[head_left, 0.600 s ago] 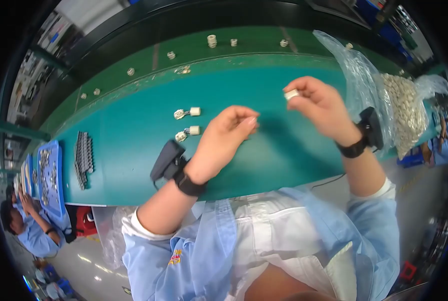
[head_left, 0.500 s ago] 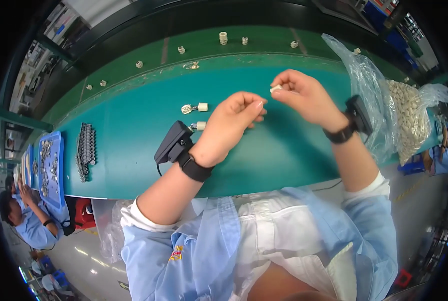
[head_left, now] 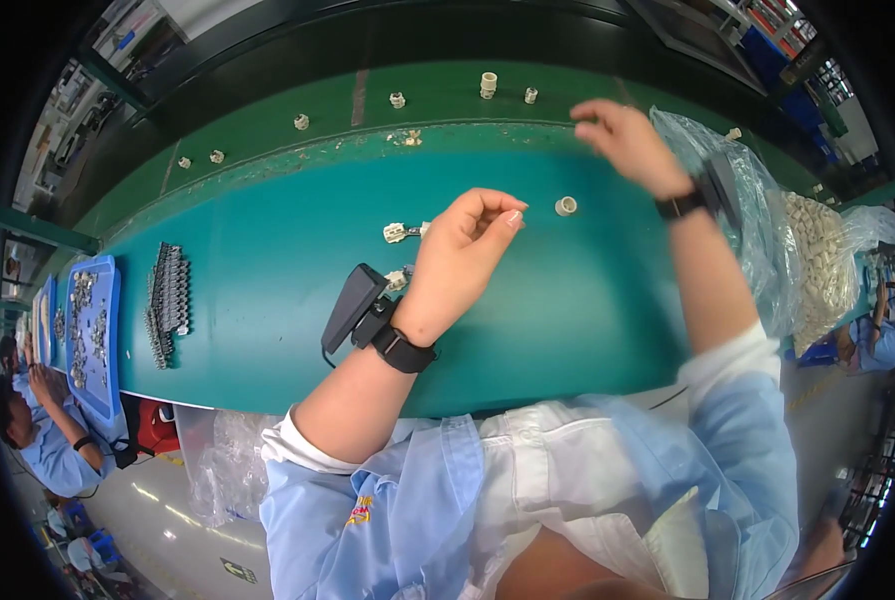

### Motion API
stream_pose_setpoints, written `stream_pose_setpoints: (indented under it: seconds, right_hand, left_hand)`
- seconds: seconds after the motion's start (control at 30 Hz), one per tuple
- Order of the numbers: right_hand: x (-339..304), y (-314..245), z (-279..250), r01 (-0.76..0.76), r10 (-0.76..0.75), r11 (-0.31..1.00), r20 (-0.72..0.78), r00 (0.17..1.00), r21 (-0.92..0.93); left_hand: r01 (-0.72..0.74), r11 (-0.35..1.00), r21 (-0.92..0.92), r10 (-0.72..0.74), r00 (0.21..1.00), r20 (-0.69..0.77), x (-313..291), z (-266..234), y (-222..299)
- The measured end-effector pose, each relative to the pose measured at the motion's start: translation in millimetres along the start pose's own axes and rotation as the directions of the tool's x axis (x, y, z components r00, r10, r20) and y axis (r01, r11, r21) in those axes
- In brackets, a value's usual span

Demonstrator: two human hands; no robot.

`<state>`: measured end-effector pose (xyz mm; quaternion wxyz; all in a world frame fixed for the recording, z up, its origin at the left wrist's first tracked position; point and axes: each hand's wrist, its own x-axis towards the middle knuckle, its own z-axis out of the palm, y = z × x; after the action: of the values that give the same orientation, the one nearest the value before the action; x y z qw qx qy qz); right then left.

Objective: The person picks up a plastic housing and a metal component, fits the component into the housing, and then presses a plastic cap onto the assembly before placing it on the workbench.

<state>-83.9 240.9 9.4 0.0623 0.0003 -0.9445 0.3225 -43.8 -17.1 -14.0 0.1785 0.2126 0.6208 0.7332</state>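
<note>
My left hand [head_left: 475,238] is over the middle of the green mat, thumb and forefinger pinched together; whatever they hold, if anything, is hidden. A short white ring-shaped cap [head_left: 565,206] lies on the mat just right of its fingertips. Farther off, my right hand [head_left: 627,145] reaches toward the far edge, blurred, its fingers apart and nothing visible in them. Beside my left wrist lie two small white fittings, one farther [head_left: 395,232] and one nearer [head_left: 397,279], each partly covered by the hand or the black wrist device [head_left: 357,312].
Along the dark green far strip stand several small fittings, among them a taller white one [head_left: 488,85]. Grey parts [head_left: 168,300] lie in rows at left, by a blue tray [head_left: 113,345]. A clear bag of white pieces [head_left: 817,265] sits at right. A co-worker [head_left: 52,430] is at far left.
My right hand has let go of the white cap, which now lies on the mat, and has moved away toward the far right. The whole view has shifted slightly.
</note>
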Motion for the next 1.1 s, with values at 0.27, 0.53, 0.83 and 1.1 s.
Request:
stream_pose_setpoints:
  seconds: [0.27,0.53,0.83,1.1]
  right_hand:
    - [42,72,-14,-0.514,0.362,0.731,-0.383,0.850,-0.449]
    - [48,106,-16,-0.289,0.193,0.904,-0.304,0.933,-0.314]
    - [-2,-46,46,0.280,-0.248,0.955,0.265,0.932,-0.094]
    - [26,-34,35,0.131,-0.120,0.984,0.097,0.988,-0.120]
  left_hand:
    - [-0.056,0.978,0.202,0.062,0.998,-0.023,-5,-4,-1]
    - [-0.112,0.970,0.217,0.122,0.992,-0.034,0,-8,-2]
    - [-0.136,0.950,0.282,0.153,0.987,-0.040,0,-13,-3]
    - [-0.130,0.931,0.342,0.151,0.988,-0.035,-3,-15,6]
